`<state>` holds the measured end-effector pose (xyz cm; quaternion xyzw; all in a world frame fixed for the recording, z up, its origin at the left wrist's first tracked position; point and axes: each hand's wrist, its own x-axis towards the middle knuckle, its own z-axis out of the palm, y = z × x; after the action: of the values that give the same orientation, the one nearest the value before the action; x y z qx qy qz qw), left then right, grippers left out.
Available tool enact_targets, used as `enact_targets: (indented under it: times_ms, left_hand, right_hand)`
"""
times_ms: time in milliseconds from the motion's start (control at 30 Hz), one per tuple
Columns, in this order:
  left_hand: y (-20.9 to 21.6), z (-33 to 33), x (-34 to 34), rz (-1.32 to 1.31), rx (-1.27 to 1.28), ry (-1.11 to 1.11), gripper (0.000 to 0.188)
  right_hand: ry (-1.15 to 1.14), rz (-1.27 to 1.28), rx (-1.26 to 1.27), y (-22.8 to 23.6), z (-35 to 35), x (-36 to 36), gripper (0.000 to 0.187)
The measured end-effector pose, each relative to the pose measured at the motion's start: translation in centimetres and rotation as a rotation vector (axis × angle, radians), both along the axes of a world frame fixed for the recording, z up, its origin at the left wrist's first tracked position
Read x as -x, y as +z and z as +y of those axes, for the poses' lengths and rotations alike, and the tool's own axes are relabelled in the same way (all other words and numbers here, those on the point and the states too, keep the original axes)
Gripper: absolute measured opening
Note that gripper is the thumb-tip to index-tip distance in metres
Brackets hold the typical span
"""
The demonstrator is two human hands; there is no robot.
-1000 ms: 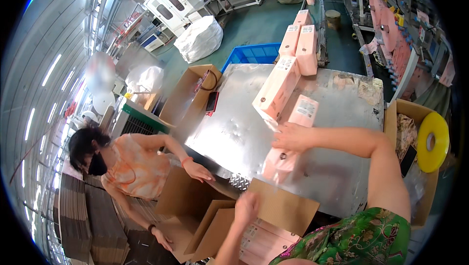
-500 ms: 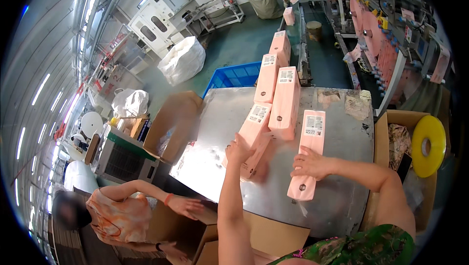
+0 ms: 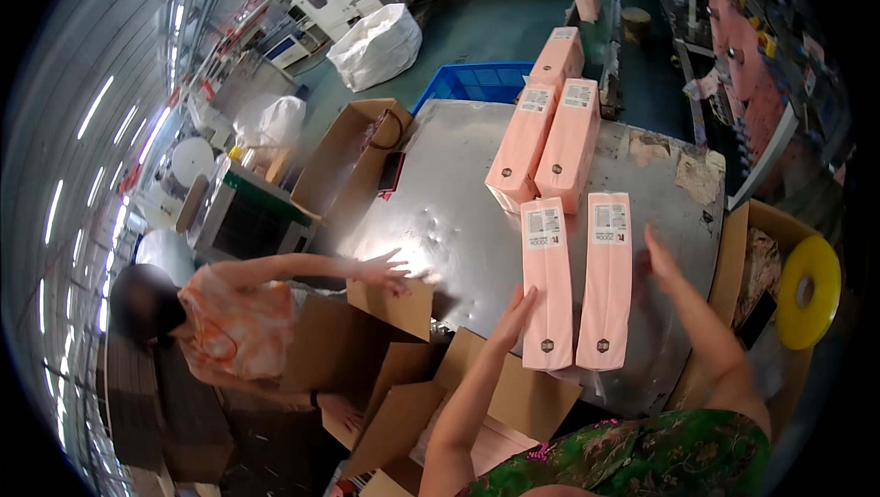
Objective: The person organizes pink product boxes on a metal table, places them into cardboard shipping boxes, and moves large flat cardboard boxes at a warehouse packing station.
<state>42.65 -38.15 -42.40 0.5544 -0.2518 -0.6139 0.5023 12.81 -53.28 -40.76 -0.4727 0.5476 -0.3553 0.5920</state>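
Observation:
Two long pink plastic-wrapped packs lie side by side near the front of the metal table, a narrow gap between them. My left hand [image 3: 516,318] lies with its fingers along the outer side of the left pack [image 3: 548,300], touching it but not wrapped round it. To the right of the right pack [image 3: 605,295], my right hand [image 3: 664,263] is open, fingers apart and seemingly just off its side. Farther back, another pink pack [image 3: 524,149] leans close against a neighbouring pack [image 3: 570,149], with one more pack [image 3: 557,57] behind them.
The metal table [image 3: 440,158] has an open cardboard box [image 3: 532,396] at its front edge. At the left, a co-worker's hand [image 3: 383,272] reaches over another carton [image 3: 339,341]. A yellow tape roll [image 3: 807,291] stands in the box at right. Behind is a blue crate [image 3: 477,82].
The left pack has been brought right and forward beside the other one. My right hand has let go of the right pack and moved to its outer side. The co-worker's arm has shifted over the carton.

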Motion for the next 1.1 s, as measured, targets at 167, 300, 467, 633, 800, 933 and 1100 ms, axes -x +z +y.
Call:
enact_targets:
  times_ms: [167,300,467,633,800,933,1100]
  left_hand:
    - [1.8,0.6,4.5,0.37,-0.014,0.021,0.058]
    - [4.1,5.0,5.9,0.196,0.09,0.101,0.075]
    - [10.2,17.1,4.4,-0.241,0.385,0.291,0.076]
    - [7.8,31.1,4.7,-0.78,0.16,0.556,0.049]
    - [7.0,42.8,7.5,-0.689,-0.098,0.891,0.046]
    - [5.8,47.5,5.2,-0.428,-0.167,1.101,0.044]
    - [-2.8,55.3,-0.7,-0.523,-0.395,1.187,0.063]
  right_hand:
    - [-0.01,-0.167,-0.181,-2.2,4.2,-4.4,0.069]
    - [0.217,-0.571,-0.138,1.0,3.8,-5.8,0.064]
    - [0.474,-0.781,-0.136,8.5,10.4,-9.5,0.054]
    - [0.853,-0.851,-0.178,8.6,22.0,-16.3,0.054]
    - [0.958,-0.757,-0.56,0.2,34.7,-19.3,0.054]
    - [0.944,-0.631,-0.766,-3.7,40.7,-21.7,0.054]
    - [1.137,-0.206,-1.055,-4.8,47.8,-26.3,0.061]
